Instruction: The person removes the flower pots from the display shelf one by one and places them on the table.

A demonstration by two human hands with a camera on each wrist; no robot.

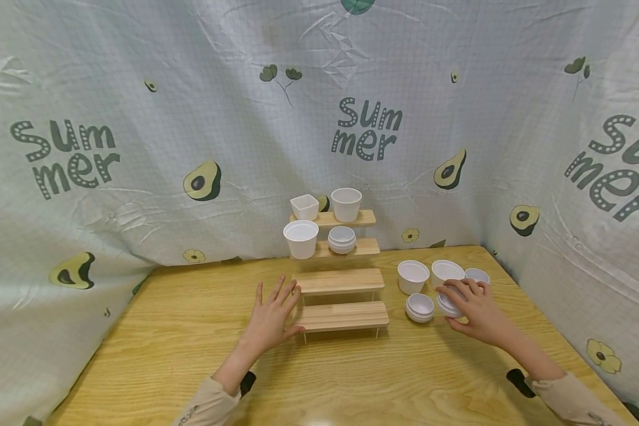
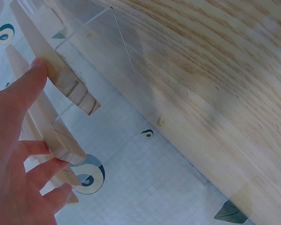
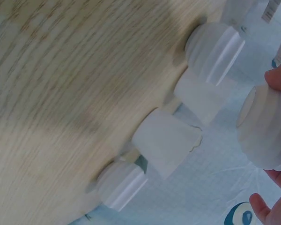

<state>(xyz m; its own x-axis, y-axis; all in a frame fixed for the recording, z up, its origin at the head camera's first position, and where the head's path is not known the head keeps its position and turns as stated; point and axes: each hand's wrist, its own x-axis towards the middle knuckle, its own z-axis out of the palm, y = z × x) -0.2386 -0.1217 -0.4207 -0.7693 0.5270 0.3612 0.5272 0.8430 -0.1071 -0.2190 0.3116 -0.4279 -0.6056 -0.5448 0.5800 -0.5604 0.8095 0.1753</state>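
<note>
My right hand (image 1: 479,310) holds a small round white pot (image 3: 264,129) with ribbed sides, thumb on one side and fingers on the other. In the right wrist view that pot is raised off the table. A similar ribbed pot (image 1: 419,309) stands just left of it. My left hand (image 1: 270,322) has its fingers spread at the left end of a wooden stepped display stand (image 1: 343,316). In the left wrist view the thumb (image 2: 35,77) touches one plank end, and other fingers rest against the plank beyond it.
On the stand's upper two steps are a square white pot (image 1: 305,207), two tall round pots (image 1: 346,206) (image 1: 301,239) and a ribbed pot (image 1: 342,240). More white pots (image 1: 412,277) stand at the table's right. A printed cloth (image 1: 245,148) hangs behind the table.
</note>
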